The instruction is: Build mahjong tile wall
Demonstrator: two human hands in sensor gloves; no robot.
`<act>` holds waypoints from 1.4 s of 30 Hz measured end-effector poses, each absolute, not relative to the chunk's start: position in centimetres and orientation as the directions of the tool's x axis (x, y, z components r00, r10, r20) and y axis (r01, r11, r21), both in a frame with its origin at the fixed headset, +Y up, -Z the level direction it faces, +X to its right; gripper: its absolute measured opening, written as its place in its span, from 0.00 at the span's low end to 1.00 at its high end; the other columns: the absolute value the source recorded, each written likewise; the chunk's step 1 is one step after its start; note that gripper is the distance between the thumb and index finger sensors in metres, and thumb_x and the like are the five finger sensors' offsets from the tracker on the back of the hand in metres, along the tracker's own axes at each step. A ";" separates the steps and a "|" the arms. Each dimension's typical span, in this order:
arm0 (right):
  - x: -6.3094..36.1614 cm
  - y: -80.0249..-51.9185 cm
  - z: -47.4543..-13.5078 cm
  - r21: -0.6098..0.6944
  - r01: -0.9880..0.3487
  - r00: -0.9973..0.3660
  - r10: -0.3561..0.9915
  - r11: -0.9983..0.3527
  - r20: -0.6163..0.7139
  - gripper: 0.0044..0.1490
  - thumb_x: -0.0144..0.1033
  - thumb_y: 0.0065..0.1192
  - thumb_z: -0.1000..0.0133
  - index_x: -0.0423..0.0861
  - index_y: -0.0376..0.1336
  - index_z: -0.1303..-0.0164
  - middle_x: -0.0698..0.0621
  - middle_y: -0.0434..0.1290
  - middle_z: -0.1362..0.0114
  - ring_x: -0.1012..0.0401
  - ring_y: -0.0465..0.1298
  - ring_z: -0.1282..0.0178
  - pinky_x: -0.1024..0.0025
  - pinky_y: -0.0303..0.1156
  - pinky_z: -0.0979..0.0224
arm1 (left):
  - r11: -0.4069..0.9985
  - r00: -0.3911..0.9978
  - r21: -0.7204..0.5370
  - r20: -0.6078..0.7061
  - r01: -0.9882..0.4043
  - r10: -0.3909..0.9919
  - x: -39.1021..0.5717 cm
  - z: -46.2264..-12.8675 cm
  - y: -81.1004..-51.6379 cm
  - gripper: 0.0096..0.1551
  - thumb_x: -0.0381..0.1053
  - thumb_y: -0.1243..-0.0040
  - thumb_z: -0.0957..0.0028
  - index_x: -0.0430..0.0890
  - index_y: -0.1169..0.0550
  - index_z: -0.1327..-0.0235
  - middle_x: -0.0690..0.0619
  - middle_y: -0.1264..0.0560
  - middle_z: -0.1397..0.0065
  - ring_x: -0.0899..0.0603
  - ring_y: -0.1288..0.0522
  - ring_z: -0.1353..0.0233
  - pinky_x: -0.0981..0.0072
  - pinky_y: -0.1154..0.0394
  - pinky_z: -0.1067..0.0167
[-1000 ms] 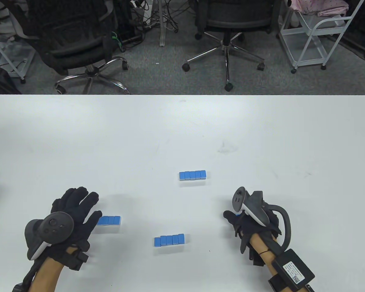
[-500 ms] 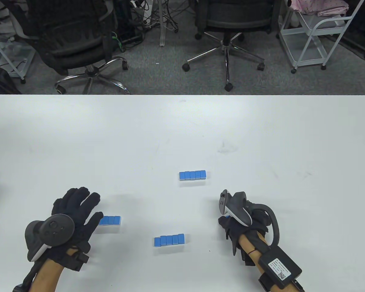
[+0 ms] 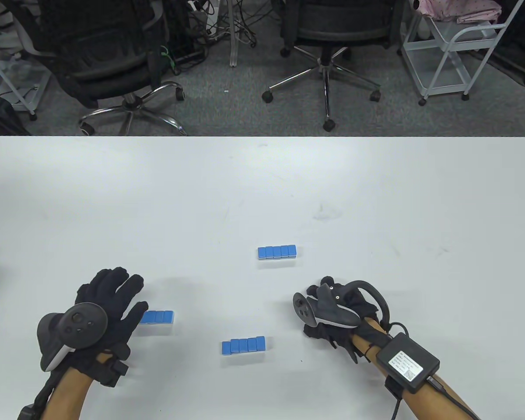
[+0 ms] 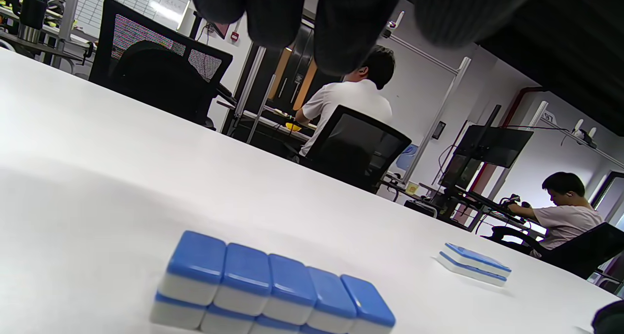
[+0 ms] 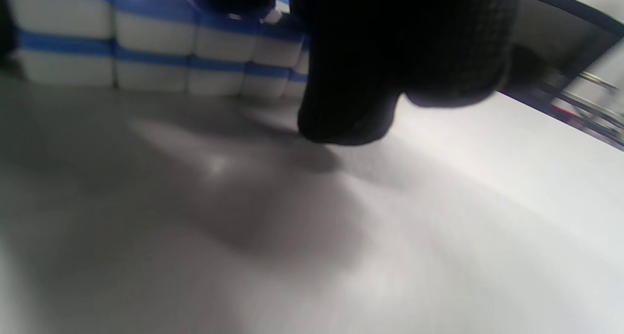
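Three short double-layer rows of blue-backed white mahjong tiles lie on the white table (image 3: 262,175), each with its long axis running left to right: one far of centre (image 3: 277,251), one near the middle (image 3: 243,345), one at the left (image 3: 157,317). The left hand (image 3: 107,306) rests flat, fingers spread, touching the left row's end. The right hand (image 3: 332,313) is curled; what it holds cannot be told.

Three short tile rows (image 3: 277,252) near the front edge, wide bare table (image 3: 262,183) beyond
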State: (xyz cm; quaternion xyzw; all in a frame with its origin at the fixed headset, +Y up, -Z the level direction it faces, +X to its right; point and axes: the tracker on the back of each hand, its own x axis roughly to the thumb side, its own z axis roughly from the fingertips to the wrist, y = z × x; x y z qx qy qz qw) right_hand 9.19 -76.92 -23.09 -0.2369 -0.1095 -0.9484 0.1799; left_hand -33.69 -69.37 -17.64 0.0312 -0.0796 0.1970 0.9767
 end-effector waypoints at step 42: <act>8.6 -76.3 -30.7 0.110 0.484 -0.719 -0.323 -0.868 0.616 0.57 0.71 0.69 0.75 0.59 0.57 0.35 0.46 0.64 0.20 0.54 0.82 0.47 0.50 0.78 0.40 | 0.918 0.907 0.018 0.162 -0.396 0.388 -33.8 -18.3 -69.6 0.37 0.67 0.50 0.48 0.57 0.32 0.24 0.50 0.45 0.15 0.36 0.51 0.16 0.27 0.55 0.25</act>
